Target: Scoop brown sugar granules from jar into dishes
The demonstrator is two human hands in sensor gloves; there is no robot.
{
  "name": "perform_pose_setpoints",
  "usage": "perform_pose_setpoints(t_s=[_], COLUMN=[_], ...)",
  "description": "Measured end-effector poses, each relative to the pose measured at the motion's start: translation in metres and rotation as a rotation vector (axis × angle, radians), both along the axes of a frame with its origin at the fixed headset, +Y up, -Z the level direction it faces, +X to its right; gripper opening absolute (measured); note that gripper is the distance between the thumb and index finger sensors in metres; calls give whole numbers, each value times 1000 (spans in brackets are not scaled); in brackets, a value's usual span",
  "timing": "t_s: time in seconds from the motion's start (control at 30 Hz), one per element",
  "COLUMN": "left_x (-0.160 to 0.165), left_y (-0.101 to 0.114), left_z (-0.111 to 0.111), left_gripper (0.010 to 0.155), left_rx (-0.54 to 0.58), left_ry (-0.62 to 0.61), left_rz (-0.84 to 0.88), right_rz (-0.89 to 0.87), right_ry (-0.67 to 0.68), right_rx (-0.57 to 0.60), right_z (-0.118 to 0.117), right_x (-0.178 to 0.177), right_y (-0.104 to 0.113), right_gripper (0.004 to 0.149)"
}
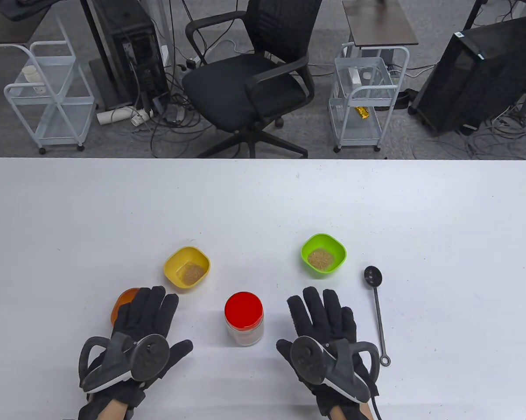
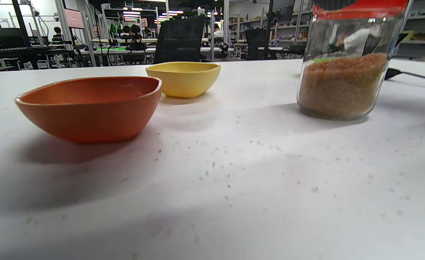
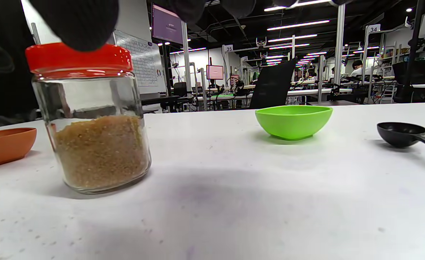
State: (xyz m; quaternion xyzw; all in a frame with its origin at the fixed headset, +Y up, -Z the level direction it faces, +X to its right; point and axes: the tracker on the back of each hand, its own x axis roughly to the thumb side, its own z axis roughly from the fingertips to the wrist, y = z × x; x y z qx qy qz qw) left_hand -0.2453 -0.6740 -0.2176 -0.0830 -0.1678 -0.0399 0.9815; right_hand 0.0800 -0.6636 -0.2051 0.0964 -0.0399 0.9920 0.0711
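Note:
A glass jar point(image 1: 244, 320) with a red lid, half full of brown sugar point(image 3: 100, 151), stands between my hands; it also shows in the left wrist view point(image 2: 344, 68). The yellow dish point(image 1: 187, 267) and the green dish point(image 1: 324, 255) each hold some sugar. An orange dish point(image 1: 124, 301) lies partly under my left fingers and shows in the left wrist view point(image 2: 89, 106). A black spoon point(image 1: 376, 308) lies right of my right hand. My left hand point(image 1: 147, 315) and right hand point(image 1: 322, 317) are open, palms down, holding nothing.
The white table point(image 1: 263, 205) has its far edge near an office chair point(image 1: 254, 74) and two wire carts point(image 1: 363, 96). Small specks dot the tabletop in the left wrist view point(image 2: 212, 169).

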Motion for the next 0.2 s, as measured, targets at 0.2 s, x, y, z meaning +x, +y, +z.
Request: perform_pose_setpoints(t_s=[0.2], left_x=[5], left_y=[-7], left_z=[-1], left_gripper=[96], left_rx=[-31], left_ry=[-6], left_rz=[-43], right_rz=[11], right_ry=[-9], right_rx=[-51], right_z=[-1], right_x=[1], right_y=[-9], right_gripper=[81])
